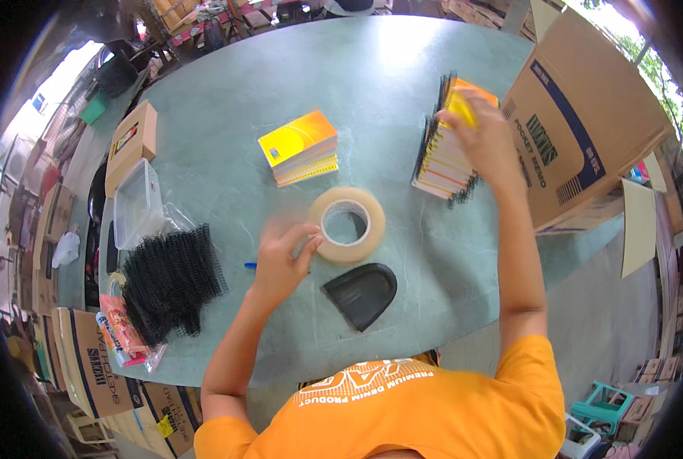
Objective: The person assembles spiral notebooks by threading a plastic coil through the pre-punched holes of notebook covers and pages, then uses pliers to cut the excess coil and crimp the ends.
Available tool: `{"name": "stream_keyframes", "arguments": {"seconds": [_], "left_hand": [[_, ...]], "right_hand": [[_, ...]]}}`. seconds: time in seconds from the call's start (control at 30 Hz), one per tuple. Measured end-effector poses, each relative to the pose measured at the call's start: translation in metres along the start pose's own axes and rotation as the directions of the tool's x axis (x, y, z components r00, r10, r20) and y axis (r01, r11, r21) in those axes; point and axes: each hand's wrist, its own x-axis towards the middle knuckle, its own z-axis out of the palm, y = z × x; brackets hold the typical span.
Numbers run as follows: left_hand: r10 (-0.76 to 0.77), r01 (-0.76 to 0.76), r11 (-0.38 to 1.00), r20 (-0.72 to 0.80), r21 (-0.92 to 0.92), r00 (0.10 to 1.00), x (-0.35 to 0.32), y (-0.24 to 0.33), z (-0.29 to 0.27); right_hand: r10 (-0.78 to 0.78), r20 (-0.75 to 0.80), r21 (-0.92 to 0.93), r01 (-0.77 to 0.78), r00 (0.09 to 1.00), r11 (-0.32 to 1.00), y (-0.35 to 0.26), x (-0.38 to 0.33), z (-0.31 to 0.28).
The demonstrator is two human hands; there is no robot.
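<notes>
My right hand is at the top of a stack of spiral-bound pocket notebooks, thumb and fingers closed on a yellow-orange notebook. Black coil bindings stick out along the stack's sides. My left hand is beside the left edge of a wide roll of clear tape, partly blurred. Its thumb and forefinger are apart, and nothing shows between them. Beyond the tape sits a stack of yellow-orange notebooks without black coils. Nearer me lies a black, rounded, flat piece.
A heap of black binding coils lies at the left, near a clear plastic box and a small cardboard box. A large open carton stands at the right table edge. A blue pen is partly behind my left hand.
</notes>
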Motion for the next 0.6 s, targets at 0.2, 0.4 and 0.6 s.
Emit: {"name": "stream_keyframes", "arguments": {"seconds": [0.2, 0.4, 0.6], "left_hand": [[0.036, -0.022, 0.965, 0.051, -0.261, 0.998, 0.077, 0.024, 0.037], [-0.169, 0.327, 0.692, 0.296, -0.643, 0.94, 0.19, 0.041, 0.111], [-0.067, 0.295, 0.738, 0.37, -0.607, 0.927, 0.195, 0.066, 0.151]], "right_hand": [[0.451, 0.098, 0.546, -0.427, 0.887, 0.721, 0.087, 0.043, 0.013], [0.439, 0.339, 0.793, -0.504, 0.832, 0.342, 0.113, 0.071, 0.038], [0.383, 0.377, 0.815, -0.499, 0.843, 0.295, 0.124, 0.065, 0.057]]}}
